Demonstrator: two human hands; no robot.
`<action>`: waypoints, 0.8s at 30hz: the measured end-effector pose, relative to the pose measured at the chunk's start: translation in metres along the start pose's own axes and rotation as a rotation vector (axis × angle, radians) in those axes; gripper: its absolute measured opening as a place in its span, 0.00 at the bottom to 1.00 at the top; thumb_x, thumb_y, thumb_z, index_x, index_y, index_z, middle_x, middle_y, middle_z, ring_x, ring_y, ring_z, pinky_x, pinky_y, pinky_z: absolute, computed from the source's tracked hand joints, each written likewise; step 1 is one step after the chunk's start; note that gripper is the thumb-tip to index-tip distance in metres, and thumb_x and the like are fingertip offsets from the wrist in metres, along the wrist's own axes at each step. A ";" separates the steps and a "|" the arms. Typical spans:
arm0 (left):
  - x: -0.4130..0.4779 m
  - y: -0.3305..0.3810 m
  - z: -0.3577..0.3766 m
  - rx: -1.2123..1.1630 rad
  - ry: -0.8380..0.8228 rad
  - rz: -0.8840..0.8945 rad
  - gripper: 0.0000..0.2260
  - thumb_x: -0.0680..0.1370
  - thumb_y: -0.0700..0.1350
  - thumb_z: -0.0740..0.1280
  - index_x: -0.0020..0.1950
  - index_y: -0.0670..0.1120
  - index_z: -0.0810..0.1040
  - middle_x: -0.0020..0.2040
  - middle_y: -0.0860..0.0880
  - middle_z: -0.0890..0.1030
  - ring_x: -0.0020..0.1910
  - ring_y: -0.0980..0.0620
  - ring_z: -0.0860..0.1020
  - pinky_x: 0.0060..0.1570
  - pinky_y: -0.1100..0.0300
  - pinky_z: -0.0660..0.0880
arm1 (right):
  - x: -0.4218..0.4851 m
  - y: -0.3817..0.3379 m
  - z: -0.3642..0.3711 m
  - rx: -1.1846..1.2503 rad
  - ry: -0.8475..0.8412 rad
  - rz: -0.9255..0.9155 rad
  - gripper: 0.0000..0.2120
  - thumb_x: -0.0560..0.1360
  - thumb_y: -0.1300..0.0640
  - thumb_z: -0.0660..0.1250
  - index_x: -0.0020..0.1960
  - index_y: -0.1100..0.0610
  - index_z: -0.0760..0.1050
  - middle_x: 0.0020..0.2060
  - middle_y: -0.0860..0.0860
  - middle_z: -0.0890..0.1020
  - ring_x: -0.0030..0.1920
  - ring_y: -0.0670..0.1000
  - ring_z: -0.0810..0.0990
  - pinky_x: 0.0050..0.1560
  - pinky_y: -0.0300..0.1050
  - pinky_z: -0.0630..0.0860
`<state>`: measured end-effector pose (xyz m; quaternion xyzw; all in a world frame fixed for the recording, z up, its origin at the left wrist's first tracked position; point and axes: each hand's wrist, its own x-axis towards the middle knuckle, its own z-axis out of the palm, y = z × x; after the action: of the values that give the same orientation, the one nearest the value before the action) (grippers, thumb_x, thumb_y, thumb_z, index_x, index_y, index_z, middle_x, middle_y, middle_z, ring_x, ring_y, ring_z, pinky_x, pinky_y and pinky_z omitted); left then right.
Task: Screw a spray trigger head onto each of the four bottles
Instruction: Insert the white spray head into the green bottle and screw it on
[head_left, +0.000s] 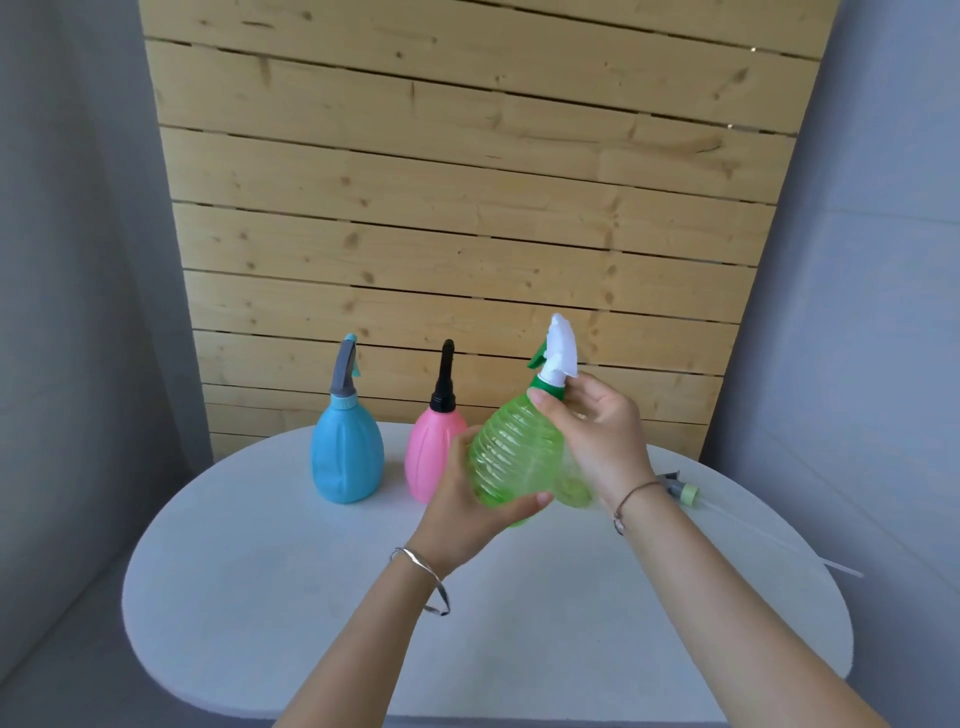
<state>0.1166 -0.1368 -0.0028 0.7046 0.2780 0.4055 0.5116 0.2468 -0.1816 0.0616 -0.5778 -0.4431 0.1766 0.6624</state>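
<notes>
I hold a clear green ribbed bottle (511, 457) tilted above the white table (311, 597). My left hand (467, 514) cups its lower body. My right hand (597, 441) pinches the green collar of the white spray head (561, 356) sitting on its neck. A blue bottle (347, 457) with a grey trigger head stands at the back left. To its right stands a pink bottle (428, 457) with a black trigger head. A loose grey trigger head (680, 488) with a pale green collar and long dip tube lies on the table at the right. Another green shape behind my right wrist is mostly hidden.
A wooden slat panel (467, 208) rises behind the table. Grey walls close in on both sides. The table's front half is bare white surface under my forearms.
</notes>
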 end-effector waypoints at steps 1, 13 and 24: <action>0.002 0.000 -0.002 0.010 0.012 -0.009 0.34 0.67 0.46 0.77 0.67 0.49 0.62 0.61 0.53 0.73 0.53 0.69 0.75 0.45 0.72 0.75 | 0.005 0.000 0.000 -0.007 0.003 -0.015 0.09 0.69 0.57 0.74 0.48 0.48 0.79 0.44 0.44 0.84 0.44 0.39 0.82 0.43 0.26 0.74; 0.025 -0.019 -0.045 0.056 0.308 -0.226 0.29 0.78 0.53 0.63 0.74 0.44 0.57 0.72 0.45 0.66 0.68 0.47 0.68 0.56 0.59 0.66 | 0.047 0.053 0.017 -0.200 0.035 0.022 0.16 0.69 0.62 0.73 0.56 0.55 0.77 0.50 0.49 0.82 0.52 0.48 0.80 0.57 0.42 0.75; 0.030 -0.027 -0.043 0.157 0.287 -0.217 0.29 0.77 0.51 0.65 0.74 0.46 0.58 0.73 0.45 0.65 0.70 0.46 0.66 0.62 0.54 0.68 | 0.053 0.087 0.022 -0.276 0.050 0.037 0.16 0.69 0.63 0.73 0.56 0.56 0.78 0.46 0.47 0.81 0.50 0.47 0.79 0.53 0.38 0.71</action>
<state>0.0960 -0.0828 -0.0130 0.6434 0.4531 0.4214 0.4508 0.2828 -0.1052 0.0005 -0.6756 -0.4356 0.1117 0.5842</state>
